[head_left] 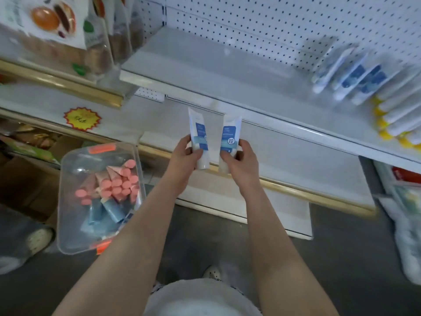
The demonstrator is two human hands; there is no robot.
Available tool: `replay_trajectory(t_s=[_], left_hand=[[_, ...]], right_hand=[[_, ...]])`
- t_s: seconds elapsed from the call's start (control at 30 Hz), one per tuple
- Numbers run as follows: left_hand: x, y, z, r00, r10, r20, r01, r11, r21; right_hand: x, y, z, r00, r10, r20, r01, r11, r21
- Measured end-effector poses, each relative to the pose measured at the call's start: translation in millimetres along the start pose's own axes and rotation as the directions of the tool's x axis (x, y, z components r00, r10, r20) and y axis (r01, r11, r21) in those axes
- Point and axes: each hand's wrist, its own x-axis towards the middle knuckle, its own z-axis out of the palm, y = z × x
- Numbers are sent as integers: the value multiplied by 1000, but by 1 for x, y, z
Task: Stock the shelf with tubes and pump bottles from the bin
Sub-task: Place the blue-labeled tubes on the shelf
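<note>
My left hand grips a white tube with a blue label, cap end down, just below the white shelf. Beside it, my right hand holds a second white-and-blue tube the same way. A clear plastic bin stands on the floor at lower left, holding several pink-capped tubes and blue tubes. At the shelf's right end, white-and-blue tubes stand in a row, with yellow-capped tubes in front of them.
A white pegboard backs the shelf. Snack packages hang on the unit to the left. A lower shelf with a gold edge runs beneath my hands. A white plastic bag lies on the floor at right.
</note>
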Motion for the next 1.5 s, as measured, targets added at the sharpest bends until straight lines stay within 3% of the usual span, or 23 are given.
replay_trajectory(t_s=[0.53, 1.13, 1.5], left_hand=[[64, -2, 213, 969, 107, 223, -118, 993, 33], [159, 18, 336, 813, 128, 568, -269, 948, 170], [188, 3, 383, 800, 155, 580, -358, 899, 252]], right_hand=[[95, 41, -187, 974, -15, -228, 17, 1000, 7], [171, 52, -261, 838, 29, -545, 26, 995, 92], [207, 63, -297, 788, -1, -616, 10, 1000, 10]])
